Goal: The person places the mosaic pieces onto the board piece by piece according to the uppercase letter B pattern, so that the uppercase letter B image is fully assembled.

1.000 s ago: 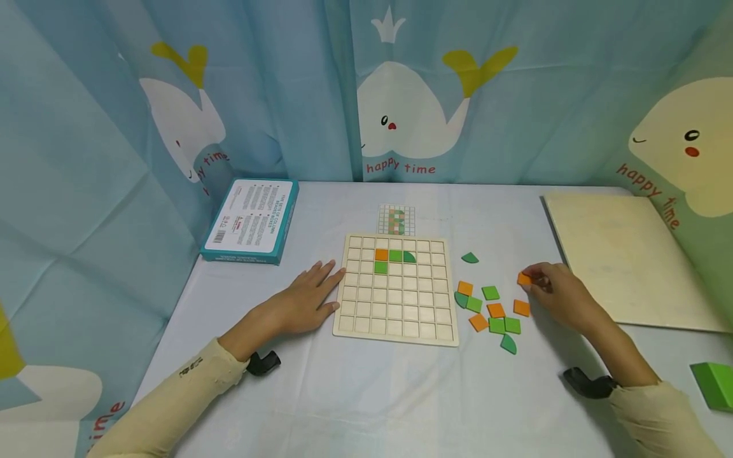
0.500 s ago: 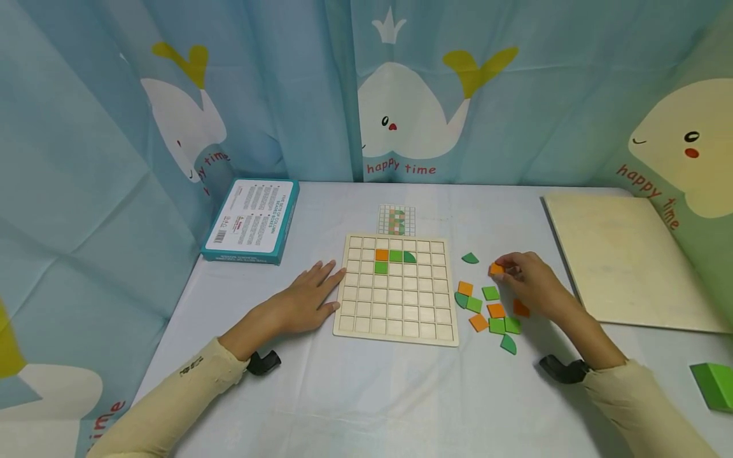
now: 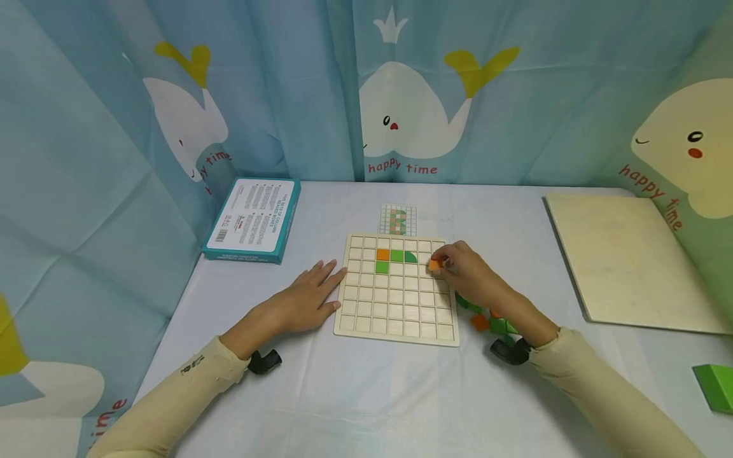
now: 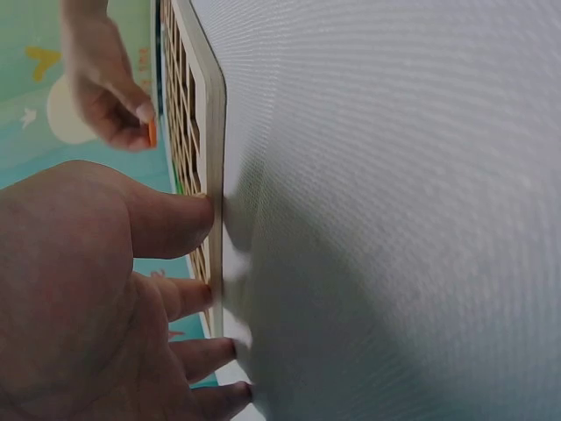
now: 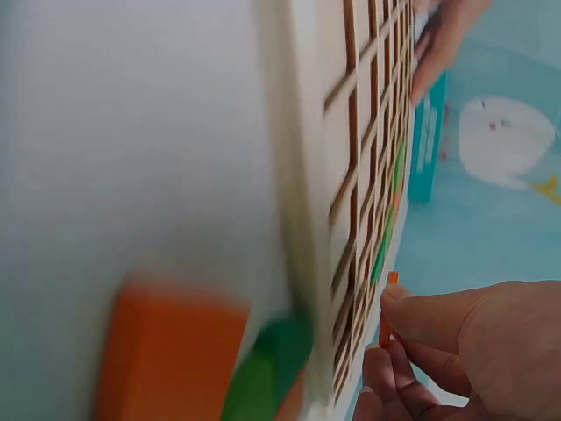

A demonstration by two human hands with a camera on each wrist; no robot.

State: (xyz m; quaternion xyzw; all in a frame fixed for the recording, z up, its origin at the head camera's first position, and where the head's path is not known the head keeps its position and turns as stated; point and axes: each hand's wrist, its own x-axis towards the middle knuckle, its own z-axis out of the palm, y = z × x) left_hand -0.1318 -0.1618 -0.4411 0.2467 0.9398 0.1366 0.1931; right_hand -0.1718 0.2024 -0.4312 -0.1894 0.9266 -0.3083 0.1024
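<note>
My right hand (image 3: 469, 275) pinches an orange square tile (image 3: 434, 264) between thumb and fingers, over the right side of the cream grid board (image 3: 395, 313). The right wrist view shows that orange tile (image 5: 386, 329) held on edge. My left hand (image 3: 302, 301) lies with fingers spread at the board's left edge; in the left wrist view the thumb touches the board's rim (image 4: 216, 132). In the grid sit an orange square (image 3: 382, 254), a green square (image 3: 397, 256) with a dark green quarter-circle (image 3: 410, 257) to its right, and another green square (image 3: 382, 268) below the orange one.
Loose orange (image 3: 480, 322) and green tiles (image 3: 498, 326) lie right of the board, partly hidden under my right forearm. A printed pattern card (image 3: 399, 213) touches the board's far edge. A teal box (image 3: 252, 216), a large cream panel (image 3: 630, 261) and a green block (image 3: 716, 387) stand farther out.
My right hand has carried the orange tile leftward from beyond the loose tiles to over the board's right side. My left hand has stayed in place.
</note>
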